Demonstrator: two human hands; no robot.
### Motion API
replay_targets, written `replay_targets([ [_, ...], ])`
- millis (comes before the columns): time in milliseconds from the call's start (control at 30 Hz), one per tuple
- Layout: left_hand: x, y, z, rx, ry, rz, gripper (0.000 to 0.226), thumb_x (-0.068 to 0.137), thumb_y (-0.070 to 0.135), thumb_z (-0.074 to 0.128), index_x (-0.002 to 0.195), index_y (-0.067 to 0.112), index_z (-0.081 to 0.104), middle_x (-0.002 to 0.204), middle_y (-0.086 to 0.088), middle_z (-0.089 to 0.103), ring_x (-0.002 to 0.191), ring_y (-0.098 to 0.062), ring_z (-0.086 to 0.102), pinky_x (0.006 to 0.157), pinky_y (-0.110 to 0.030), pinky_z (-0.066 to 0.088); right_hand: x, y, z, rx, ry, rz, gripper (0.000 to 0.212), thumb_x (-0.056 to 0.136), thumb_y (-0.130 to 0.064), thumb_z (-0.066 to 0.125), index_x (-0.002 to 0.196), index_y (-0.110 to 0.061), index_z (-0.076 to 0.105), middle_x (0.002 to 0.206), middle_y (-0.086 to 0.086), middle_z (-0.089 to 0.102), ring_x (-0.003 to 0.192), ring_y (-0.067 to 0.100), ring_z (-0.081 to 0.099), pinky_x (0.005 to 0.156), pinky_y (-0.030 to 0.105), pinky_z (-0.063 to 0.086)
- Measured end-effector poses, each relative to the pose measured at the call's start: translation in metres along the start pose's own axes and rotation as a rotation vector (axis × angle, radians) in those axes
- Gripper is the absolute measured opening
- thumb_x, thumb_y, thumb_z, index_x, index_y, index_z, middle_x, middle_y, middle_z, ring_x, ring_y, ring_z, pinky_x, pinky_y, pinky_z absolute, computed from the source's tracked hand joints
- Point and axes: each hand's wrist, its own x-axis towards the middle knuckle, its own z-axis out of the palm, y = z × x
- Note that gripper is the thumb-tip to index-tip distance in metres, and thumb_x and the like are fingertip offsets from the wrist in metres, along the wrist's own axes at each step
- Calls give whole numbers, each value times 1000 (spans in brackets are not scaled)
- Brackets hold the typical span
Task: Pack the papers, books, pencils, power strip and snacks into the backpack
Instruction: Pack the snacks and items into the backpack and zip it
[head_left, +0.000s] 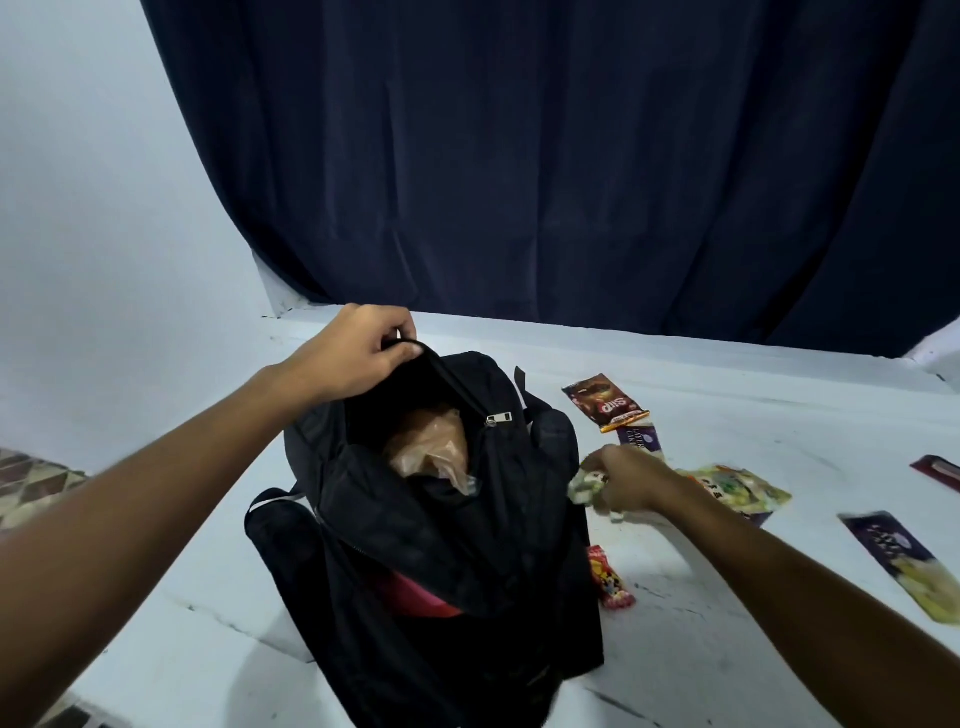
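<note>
- Backpack (431, 519) stands open on the tabletop (727, 649); left hand (353, 353) pinches its rim.
- Right hand (628, 480) grips a pale snack (584, 486) beside it.
- A plastic bag (431, 447) is inside; about five snack packets (605, 402) remain outside.

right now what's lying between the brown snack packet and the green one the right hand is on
In the head view, a purple snack packet lies between the brown snack packet and the green snack packet. The right hand partly covers its near end.

Head cam, fwd-down, close over backpack (431, 519)
</note>
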Motion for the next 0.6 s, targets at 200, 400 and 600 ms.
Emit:
replay_targets([
  [200,-2,1,2,15,-9,4,14,89,20,66,78,24,57,77,-4,63,75,-22,58,70,-37,49,-39,-56,-82,844,300,-179,23,67,-15,70,89,-9,66,77,13,67,70,23,57,64,28,43],
  [400,3,4,-4,31,-31,21,17,89,18,66,78,23,54,65,8,55,62,-7,51,62,-31,42,-97,-154,-105,792,-166,-651,28,67,3,63,91,-10,59,76,3,66,65,9,59,59,18,47],
  [600,7,6,-13,46,-1,83,9,88,17,67,82,12,63,61,8,54,59,-6,51,59,-21,36,-61,-219,-39,-189,245,-690,24,83,-11,55,106,-14,57,109,9,60,100,28,56,73,35,42],
])
